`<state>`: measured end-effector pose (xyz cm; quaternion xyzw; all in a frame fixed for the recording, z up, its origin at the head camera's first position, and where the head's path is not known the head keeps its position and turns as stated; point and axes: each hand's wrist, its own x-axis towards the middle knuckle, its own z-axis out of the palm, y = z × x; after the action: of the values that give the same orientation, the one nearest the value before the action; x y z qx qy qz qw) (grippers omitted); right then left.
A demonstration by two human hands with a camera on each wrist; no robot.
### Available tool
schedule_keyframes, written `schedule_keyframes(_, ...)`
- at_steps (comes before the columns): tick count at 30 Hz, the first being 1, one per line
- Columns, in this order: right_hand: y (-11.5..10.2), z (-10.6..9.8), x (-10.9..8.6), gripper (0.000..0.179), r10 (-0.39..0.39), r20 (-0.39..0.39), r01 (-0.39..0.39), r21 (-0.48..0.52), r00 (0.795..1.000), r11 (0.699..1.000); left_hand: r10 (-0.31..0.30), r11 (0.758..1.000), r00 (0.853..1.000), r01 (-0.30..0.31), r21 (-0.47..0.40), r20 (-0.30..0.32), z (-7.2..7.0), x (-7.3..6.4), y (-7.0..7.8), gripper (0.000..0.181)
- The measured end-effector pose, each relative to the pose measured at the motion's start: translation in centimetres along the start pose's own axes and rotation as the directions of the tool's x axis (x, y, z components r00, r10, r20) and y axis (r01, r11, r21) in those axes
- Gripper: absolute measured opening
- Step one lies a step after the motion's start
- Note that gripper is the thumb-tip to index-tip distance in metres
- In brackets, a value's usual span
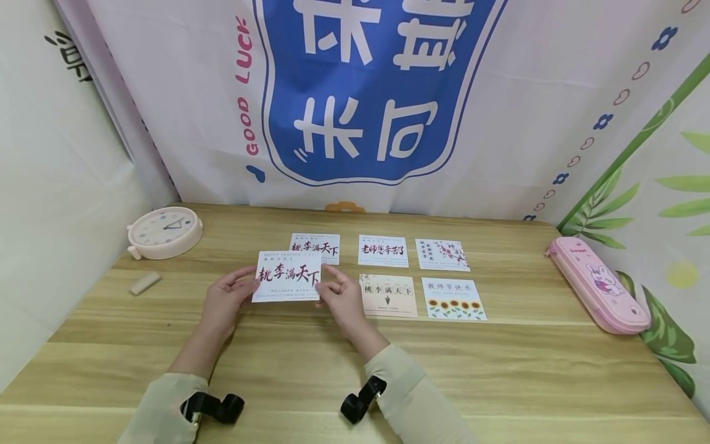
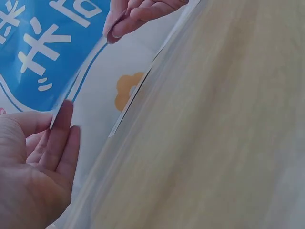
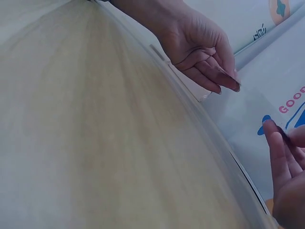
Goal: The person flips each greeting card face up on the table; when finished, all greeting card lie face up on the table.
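A white greeting card (image 1: 286,276) with dark red brush-style characters is held up above the table by both hands. The left hand (image 1: 227,299) pinches its left edge between thumb and fingers, while the right hand (image 1: 344,302) pinches the right edge. Seen from the left wrist, the card (image 2: 78,78) is nearly edge-on between the left hand (image 2: 40,167) and right hand (image 2: 143,16). Just behind it lies a similar card (image 1: 315,240), partly covered from view. Right of that are a red-lettered card (image 1: 383,251), a blossom card (image 1: 442,254), a beige card (image 1: 388,297) and a sunflower card (image 1: 453,299).
On the wooden table (image 1: 288,382), a pink clock (image 1: 166,232) stands at the back left with a small beige block (image 1: 145,282) in front. A pink pencil case (image 1: 599,285) lies at the right edge. A printed cloth (image 1: 199,142) hangs behind.
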<state>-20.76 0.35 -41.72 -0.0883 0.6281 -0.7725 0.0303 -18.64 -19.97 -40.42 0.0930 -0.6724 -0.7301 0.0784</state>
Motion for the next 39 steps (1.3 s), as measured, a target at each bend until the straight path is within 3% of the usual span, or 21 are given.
schedule_keyframes(6, 0.4, -0.1, 0.1, 0.046, -0.005, 0.016, 0.006, -0.063, 1.000, 0.998, 0.030, 0.996, 0.997, -0.024, 0.090, -0.072, 0.2, 0.1, -0.4, 0.036)
schedule_keyframes(9, 0.3, -0.1, -0.1, 0.045, 0.009, 0.013, -0.007, -0.107, 1.000, 0.994, 0.065, 0.989, 0.996, -0.056, 0.136, -0.059, 0.2, 0.1, -0.6, 0.037)
schedule_keyframes(13, -0.4, -0.3, -0.5, 0.050, 0.033, 0.034, -0.026, -0.201, 0.999, 0.979, 0.114, 0.955, 0.992, -0.123, 0.271, 0.050, 0.3, -0.2, -0.3, 0.043)
schedule_keyframes(17, -2.0, -0.4, -1.2, 0.059, 0.016, 0.108, 0.015, -0.281, 0.994, 0.960, 0.129, 0.903, 0.974, -0.194, 0.383, 0.189, 0.4, -0.7, 0.1, 0.057)
schedule_keyframes(22, -2.0, -0.7, -1.1, 0.067, -0.018, 0.155, 0.071, -0.348, 0.988, 0.935, 0.155, 0.884, 0.952, -0.254, 0.392, 0.265, 0.6, -1.0, 0.1, 0.063)
schedule_keyframes(25, -1.5, -0.7, -0.9, 0.069, -0.013, 0.138, 0.073, -0.445, 0.990, 0.892, 0.182, 0.867, 0.944, -0.286, 0.409, 0.274, 0.5, -1.1, 0.0, 0.062)
schedule_keyframes(30, -1.3, -0.4, -1.2, 0.071, -0.037, 0.094, 0.088, -0.627, 0.995, 0.774, 0.203, 0.834, 0.946, -0.302, 0.462, 0.252, 0.3, -1.2, -0.3, 0.058)
schedule_keyframes(34, -1.1, -0.4, -1.4, 0.073, -0.079, 0.079, 0.112, -0.702, 0.994, 0.703, 0.191, 0.802, 0.949, -0.299, 0.517, 0.252, 0.4, -1.1, -0.7, 0.059)
schedule_keyframes(39, -0.9, -0.6, -1.5, 0.070, -0.120, 0.084, 0.142, -0.759, 0.989, 0.635, 0.189, 0.752, 0.935, -0.335, 0.568, 0.301, 1.1, -1.0, -1.2, 0.070)
